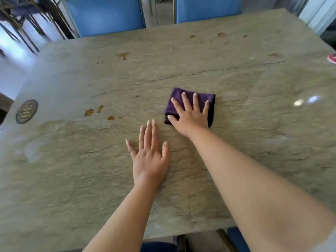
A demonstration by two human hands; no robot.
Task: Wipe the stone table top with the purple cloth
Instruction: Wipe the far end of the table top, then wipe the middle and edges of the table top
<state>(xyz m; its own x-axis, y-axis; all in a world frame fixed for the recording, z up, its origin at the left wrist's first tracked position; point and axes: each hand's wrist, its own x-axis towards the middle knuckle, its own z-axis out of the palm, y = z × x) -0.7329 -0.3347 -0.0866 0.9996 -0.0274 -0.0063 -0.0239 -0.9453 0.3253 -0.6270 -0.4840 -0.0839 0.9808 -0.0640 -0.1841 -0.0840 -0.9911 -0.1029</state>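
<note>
I am pressing my right hand (190, 115) flat on the folded purple cloth (189, 104), fingers spread wide across its top and the thumb lying over its near left corner; nothing is pinched, the palm is just bearing down on it. The cloth is lying near the middle of the stone table top (91, 179), a little to the right, folded into a small thick square.

My left hand (150, 159) is resting palm down on the bare stone, nearer to me and to the left of the cloth, fingers straight and loosely apart, holding nothing. The two hands are lying close but not touching.

Brown spill marks (90, 112) are sitting on the stone to the left of the cloth, well apart from it, and another brown stain (123, 55) is showing farther back. More small brown spots (221, 34) are dotting the far right part of the top. A round dark coaster (26, 111) with pale lettering is lying at the left edge. Two blue chairs (107, 15) are standing along the far side of the table, and the whole view is slightly blurred.
</note>
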